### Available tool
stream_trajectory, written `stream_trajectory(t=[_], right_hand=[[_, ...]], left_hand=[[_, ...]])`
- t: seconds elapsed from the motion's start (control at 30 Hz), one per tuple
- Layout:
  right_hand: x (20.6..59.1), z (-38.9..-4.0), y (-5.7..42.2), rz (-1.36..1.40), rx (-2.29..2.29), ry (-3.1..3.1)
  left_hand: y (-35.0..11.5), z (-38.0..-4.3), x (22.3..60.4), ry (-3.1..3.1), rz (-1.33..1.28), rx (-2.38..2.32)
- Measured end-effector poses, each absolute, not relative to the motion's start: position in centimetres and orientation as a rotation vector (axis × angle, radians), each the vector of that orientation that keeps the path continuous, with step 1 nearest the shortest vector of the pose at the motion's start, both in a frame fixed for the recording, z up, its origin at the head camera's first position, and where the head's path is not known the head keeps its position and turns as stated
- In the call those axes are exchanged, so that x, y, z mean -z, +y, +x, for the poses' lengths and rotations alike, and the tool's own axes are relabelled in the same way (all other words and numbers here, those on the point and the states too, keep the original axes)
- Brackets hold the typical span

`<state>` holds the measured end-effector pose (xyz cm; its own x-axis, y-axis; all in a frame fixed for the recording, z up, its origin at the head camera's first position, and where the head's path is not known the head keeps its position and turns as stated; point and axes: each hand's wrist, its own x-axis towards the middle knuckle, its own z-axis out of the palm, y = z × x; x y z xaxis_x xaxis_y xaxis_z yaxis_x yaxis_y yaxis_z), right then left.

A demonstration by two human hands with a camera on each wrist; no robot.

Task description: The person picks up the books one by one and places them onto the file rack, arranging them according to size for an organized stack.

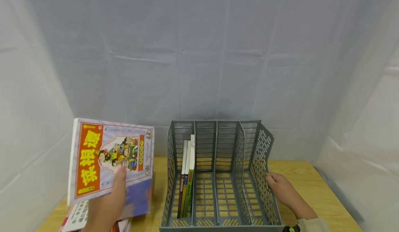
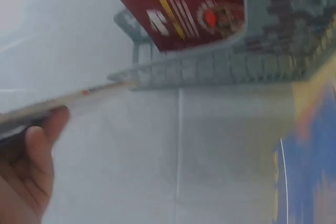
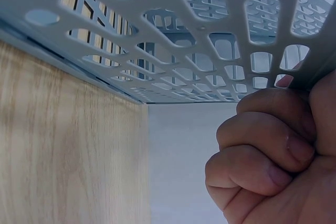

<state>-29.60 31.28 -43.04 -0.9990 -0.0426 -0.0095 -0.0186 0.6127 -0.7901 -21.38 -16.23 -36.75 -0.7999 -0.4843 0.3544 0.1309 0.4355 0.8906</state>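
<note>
My left hand point(image 1: 107, 202) holds up a book point(image 1: 118, 157) with an illustrated cover and a red title strip, the thumb lying on its front. In the left wrist view that book point(image 2: 68, 99) appears nearly edge-on, beside the rack. A grey plastic file rack point(image 1: 219, 229) with several upright compartments stands to the right of it. Its leftmost compartment contains a few upright thin books point(image 1: 187, 180); a maroon cover point(image 2: 181, 14) shows from the left wrist. My right hand point(image 1: 285, 192) grips the rack's perforated right side wall, fingers curled point(image 3: 262, 145).
Below the held book, a blue-purple book point(image 1: 137, 199) and other books point(image 1: 76, 218) lie piled on the wooden table point(image 1: 324, 197). Pale sheeting point(image 1: 199, 52) hangs behind the table and along both sides.
</note>
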Motion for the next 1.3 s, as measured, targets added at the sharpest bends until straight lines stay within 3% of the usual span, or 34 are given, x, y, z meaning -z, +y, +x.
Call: stream_trajectory(t=[0.23,0.53,0.8,1.3], right_hand=[[43.1,-29.7,31.3,-0.055,1.378,2.802],[43.1,-29.6,31.3,-0.059,1.385,2.801],[43.0,-29.5,31.2,-0.071,1.395,2.799],[43.1,-29.6,31.2,-0.044,1.371,2.807]], left_hand=[[-14.1,-20.6,37.4,-1.739,-0.380,1.259],[-12.0,-20.8,39.1,-2.124,-0.043,1.395],[-11.4,-21.6,39.7,-2.366,-0.067,1.552],[-10.5,-22.2,41.1,-2.652,-0.051,1.339]])
